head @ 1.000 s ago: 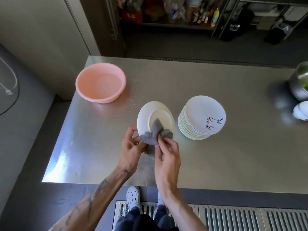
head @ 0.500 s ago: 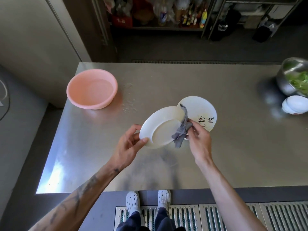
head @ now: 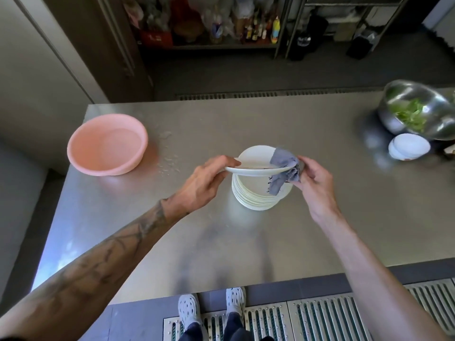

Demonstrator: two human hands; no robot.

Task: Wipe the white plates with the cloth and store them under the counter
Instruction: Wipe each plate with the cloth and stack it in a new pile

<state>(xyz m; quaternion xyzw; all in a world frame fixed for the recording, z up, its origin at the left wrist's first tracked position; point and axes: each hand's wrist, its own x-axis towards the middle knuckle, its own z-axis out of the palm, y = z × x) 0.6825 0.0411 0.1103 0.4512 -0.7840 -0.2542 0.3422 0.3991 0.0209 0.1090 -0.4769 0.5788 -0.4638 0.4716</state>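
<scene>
Head view: left hand (head: pixel 204 183) grip pinches plate (head: pixel 256 156) rim above stack (head: pixel 253 200) on desk (head: pixel 221 242); right hand (head: pixel 317 185) grip clamps cloth (head: pixel 283 166) over its other edge. Wiping step; next likely needs rotating plate, then stowing below.

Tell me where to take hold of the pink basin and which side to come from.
I would grip the pink basin by its rim at two opposite sides, coming down from above. It stands upright and open, its flared wall looks too wide to span in one grasp, and the rim is free all round. It may hold water, so keep it level.
</scene>
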